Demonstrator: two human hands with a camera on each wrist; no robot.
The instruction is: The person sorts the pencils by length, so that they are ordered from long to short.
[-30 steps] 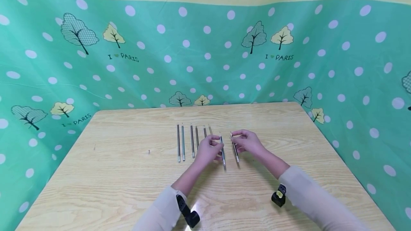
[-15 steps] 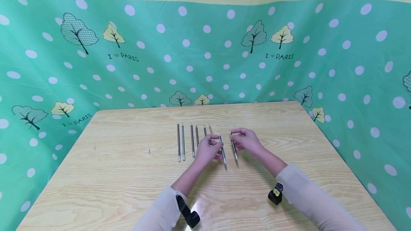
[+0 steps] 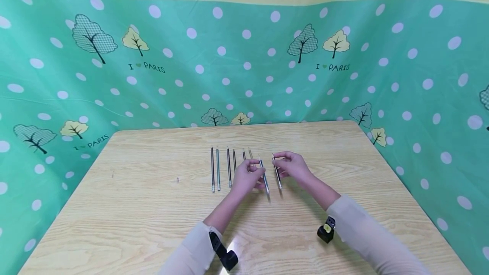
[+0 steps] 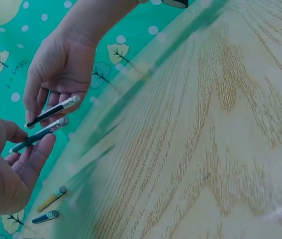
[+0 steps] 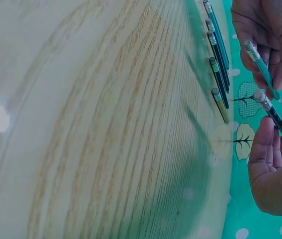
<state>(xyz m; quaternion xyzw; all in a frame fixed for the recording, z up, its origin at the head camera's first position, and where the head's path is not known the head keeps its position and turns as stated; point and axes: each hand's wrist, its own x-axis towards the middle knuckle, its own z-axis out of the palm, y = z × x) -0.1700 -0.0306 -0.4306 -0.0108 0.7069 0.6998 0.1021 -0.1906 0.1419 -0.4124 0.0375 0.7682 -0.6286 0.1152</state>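
Note:
In the head view my left hand (image 3: 247, 176) pinches a blue-green pencil (image 3: 264, 177) between thumb and fingers, its eraser end toward me. Just right of it, my right hand (image 3: 293, 166) pinches a black pencil (image 3: 276, 174) the same way. The two pencils stand side by side with a narrow gap, lifted over the table, and their shadows fall below them. In the left wrist view the black pencil (image 4: 53, 110) shows above the blue-green pencil (image 4: 40, 135), both with silvery eraser ends. In the right wrist view the black pencil (image 5: 271, 112) sits in my right fingers.
On the wooden table (image 3: 153, 224), left of my hands, several pencils lie in pairs, among them a teal pencil (image 3: 218, 169) and a yellowish pencil (image 3: 250, 153). My left hand hides part of the nearest pair. A small scrap (image 3: 177, 180) lies farther left. A green dotted curtain (image 3: 244, 67) hangs behind.
My right hand has shifted slightly left and away from me with the black pencil. The blue-green pencil's far tip has swung slightly left; my left hand has barely moved.

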